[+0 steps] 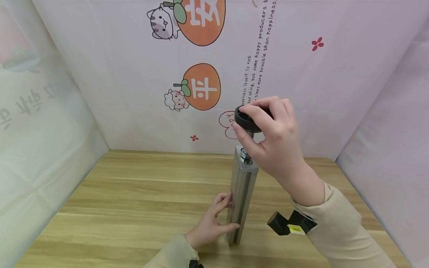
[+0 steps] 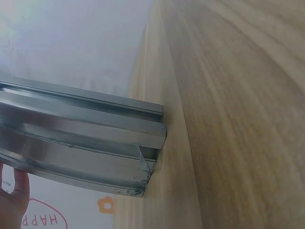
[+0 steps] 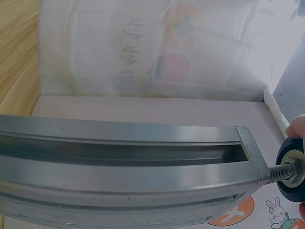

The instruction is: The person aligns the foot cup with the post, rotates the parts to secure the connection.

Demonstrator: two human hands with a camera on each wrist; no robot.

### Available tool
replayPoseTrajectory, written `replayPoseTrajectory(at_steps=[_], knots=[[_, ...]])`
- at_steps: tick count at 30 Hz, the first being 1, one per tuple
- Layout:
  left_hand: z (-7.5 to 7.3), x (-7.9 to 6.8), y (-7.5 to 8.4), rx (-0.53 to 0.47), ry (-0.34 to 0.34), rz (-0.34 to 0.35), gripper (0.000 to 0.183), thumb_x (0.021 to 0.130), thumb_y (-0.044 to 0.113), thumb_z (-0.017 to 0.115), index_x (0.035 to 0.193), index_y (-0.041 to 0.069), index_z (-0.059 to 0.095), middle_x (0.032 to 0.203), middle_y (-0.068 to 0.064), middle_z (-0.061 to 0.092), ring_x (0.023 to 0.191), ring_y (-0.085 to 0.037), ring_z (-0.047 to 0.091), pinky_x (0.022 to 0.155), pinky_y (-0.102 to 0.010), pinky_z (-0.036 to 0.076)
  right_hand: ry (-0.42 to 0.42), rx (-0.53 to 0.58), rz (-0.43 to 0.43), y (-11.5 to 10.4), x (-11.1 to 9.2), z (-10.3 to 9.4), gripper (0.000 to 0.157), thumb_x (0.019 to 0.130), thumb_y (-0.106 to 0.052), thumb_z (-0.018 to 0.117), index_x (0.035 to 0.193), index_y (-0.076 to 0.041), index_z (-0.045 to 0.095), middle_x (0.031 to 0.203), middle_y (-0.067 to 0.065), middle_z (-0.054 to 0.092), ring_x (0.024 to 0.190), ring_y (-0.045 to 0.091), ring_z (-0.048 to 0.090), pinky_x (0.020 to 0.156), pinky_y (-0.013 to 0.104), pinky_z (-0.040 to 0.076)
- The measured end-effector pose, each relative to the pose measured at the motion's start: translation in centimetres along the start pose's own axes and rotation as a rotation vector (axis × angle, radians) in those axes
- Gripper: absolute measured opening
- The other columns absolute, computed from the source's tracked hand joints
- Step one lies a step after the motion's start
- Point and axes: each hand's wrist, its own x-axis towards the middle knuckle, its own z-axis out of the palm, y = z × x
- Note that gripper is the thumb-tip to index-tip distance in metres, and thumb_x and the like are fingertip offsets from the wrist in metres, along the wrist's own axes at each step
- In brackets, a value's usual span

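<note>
An aluminium profile [image 1: 243,194] with long grooves stands upright on the wooden table. On its top is a metal end plate [image 1: 251,164] with screws. A levelling foot with a round black base [image 1: 244,121] rises from that plate on a threaded stud [image 3: 279,172] with a nut. My right hand [image 1: 278,140] grips the black base from the right, thumb and fingers around its rim. Lower down, my left hand [image 1: 211,224] holds the profile, thumb on the near side and fingers on its left side. In the left wrist view the profile's bottom end [image 2: 155,152] meets the wood.
Printed white cloth walls [image 1: 130,107] enclose the wooden table [image 1: 145,198] at the back and both sides. A black wrist camera [image 1: 286,224] hangs under the right cuff, and another [image 1: 197,267] sits at the left cuff.
</note>
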Motion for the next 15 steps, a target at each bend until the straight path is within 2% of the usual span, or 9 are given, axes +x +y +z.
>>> replayPoseTrajectory(at_steps=[4, 7, 9, 12, 15], knots=[[0.0, 0.0, -0.1, -0.003, -0.001, 0.010, 0.102, 0.078, -0.001, 0.074, 0.152, 0.023, 0.009, 0.128, -0.018, 0.038, 0.116, -0.012, 0.043, 0.097, -0.033, 0.044, 0.013, 0.022, -0.004, 0.2, -0.1, 0.1, 0.025, 0.082, -0.018, 0.064, 0.101, -0.003, 0.064, 0.093, 0.018, 0.058, 0.082, 0.035, 0.045, 0.070, 0.043, 0.031], [0.0, 0.0, -0.2, -0.006, -0.001, 0.015, 0.104, 0.077, -0.002, 0.074, 0.152, 0.025, 0.008, 0.128, -0.018, 0.038, 0.116, -0.012, 0.043, 0.098, -0.032, 0.044, 0.028, 0.125, 0.028, 0.5, -0.3, 0.0, 0.036, 0.086, -0.030, 0.058, 0.106, 0.000, 0.061, 0.093, 0.018, 0.058, 0.084, 0.030, 0.045, 0.074, 0.036, 0.032], [0.0, 0.0, -0.3, -0.006, 0.000, 0.021, 0.105, 0.077, -0.003, 0.074, 0.152, 0.028, 0.007, 0.128, -0.019, 0.038, 0.116, -0.011, 0.043, 0.098, -0.031, 0.044, 0.042, 0.264, 0.076, 0.9, -0.5, -0.1, 0.042, 0.086, -0.030, 0.056, 0.109, 0.005, 0.058, 0.096, 0.015, 0.058, 0.090, 0.024, 0.047, 0.081, 0.032, 0.034], [0.0, 0.1, -0.2, -0.006, 0.001, 0.032, 0.107, 0.076, -0.005, 0.074, 0.152, 0.029, 0.007, 0.126, -0.019, 0.039, 0.116, -0.010, 0.043, 0.098, -0.030, 0.043, 0.048, 0.526, 0.179, 1.4, -1.0, -0.1, 0.042, 0.085, -0.021, 0.053, 0.113, 0.010, 0.054, 0.105, 0.009, 0.056, 0.100, 0.018, 0.049, 0.090, 0.026, 0.038], [-0.2, 0.4, 0.6, -0.011, 0.003, 0.044, 0.109, 0.074, -0.010, 0.073, 0.152, 0.029, 0.007, 0.124, -0.021, 0.039, 0.115, -0.010, 0.042, 0.097, -0.031, 0.044, 0.008, 0.845, 0.297, 2.0, -1.3, 0.2, 0.036, 0.087, -0.017, 0.051, 0.117, 0.002, 0.053, 0.110, 0.004, 0.054, 0.103, 0.016, 0.051, 0.091, 0.025, 0.041]])
